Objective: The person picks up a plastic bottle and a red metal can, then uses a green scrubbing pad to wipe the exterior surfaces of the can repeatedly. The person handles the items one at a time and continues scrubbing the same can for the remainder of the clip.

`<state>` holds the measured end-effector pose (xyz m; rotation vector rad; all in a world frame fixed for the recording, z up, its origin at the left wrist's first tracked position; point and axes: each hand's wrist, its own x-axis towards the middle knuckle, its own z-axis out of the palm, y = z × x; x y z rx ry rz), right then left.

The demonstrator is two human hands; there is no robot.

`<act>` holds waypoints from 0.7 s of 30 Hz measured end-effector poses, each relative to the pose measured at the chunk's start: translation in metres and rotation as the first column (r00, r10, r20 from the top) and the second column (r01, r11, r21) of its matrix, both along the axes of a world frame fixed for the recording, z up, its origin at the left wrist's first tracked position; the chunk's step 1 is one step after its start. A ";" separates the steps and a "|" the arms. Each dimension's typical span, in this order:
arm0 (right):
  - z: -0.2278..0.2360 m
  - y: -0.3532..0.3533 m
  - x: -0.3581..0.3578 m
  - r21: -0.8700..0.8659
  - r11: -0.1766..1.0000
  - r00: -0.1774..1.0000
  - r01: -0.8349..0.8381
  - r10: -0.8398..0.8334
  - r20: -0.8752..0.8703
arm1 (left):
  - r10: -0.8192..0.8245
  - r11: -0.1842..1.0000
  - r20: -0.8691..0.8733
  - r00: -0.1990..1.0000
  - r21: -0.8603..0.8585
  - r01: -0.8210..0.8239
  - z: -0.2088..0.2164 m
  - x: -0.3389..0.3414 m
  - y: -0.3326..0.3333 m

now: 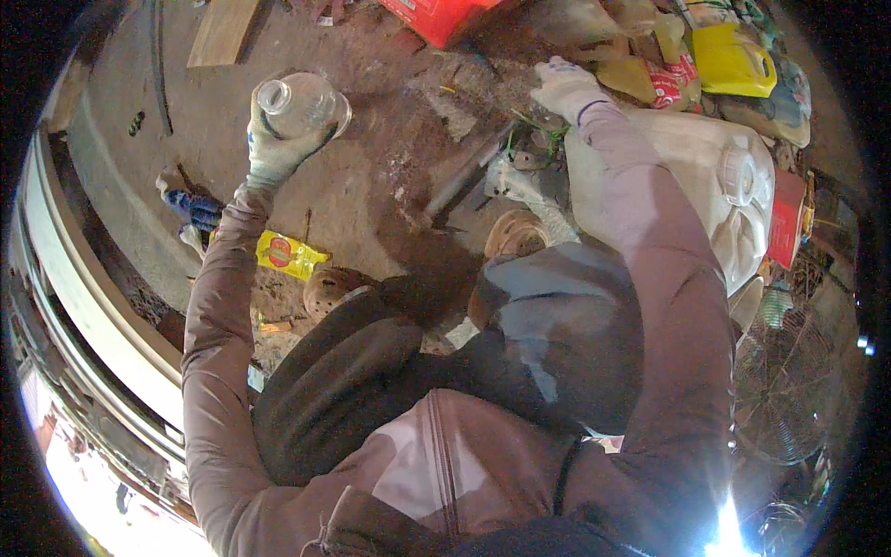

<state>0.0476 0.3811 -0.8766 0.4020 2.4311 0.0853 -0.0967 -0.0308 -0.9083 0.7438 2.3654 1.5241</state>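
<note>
My left hand (pixel 275 148), in a whitish work glove, is closed around a clear plastic bottle (pixel 311 104). The bottle lies tilted on its side in the grip, its round mouth toward the upper left, above the dirt ground. Farther right, my right hand (pixel 568 90), also gloved, is stretched out over the ground with its fingers loosely bent and apart. Nothing shows in it. Beside that hand lie several used plastic bottles (pixel 627 78) with red labels. A large white jerrycan (pixel 691 176) with a screw cap lies partly beneath my right forearm.
A yellow plastic container (pixel 733 61) lies at the far right, and a red box (pixel 436 17) at the back. A wooden board (pixel 223 32) rests at the back left. A yellow packet (pixel 290 255) lies by my left foot. A wire fan guard (pixel 789 381) stands at right.
</note>
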 end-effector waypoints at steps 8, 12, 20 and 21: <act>0.090 -0.017 -0.013 -0.071 0.988 0.990 0.134 -0.136 -0.021 | -0.004 1.000 -0.067 0.998 0.021 0.006 0.021 0.007 0.007; 0.179 -0.019 -0.019 0.013 0.975 0.850 0.223 -0.188 -0.492 | -0.001 1.000 -0.050 0.999 0.011 0.002 0.037 0.006 0.012; 0.219 0.054 -0.116 -0.158 0.987 0.471 -0.034 -0.124 -0.873 | 0.024 0.995 -0.028 0.999 0.094 -0.021 0.041 0.011 0.015; 0.214 0.060 -0.126 -0.256 0.962 0.530 -0.099 -0.167 -0.831 | 0.043 0.999 -0.018 0.999 0.029 -0.043 0.039 0.010 0.015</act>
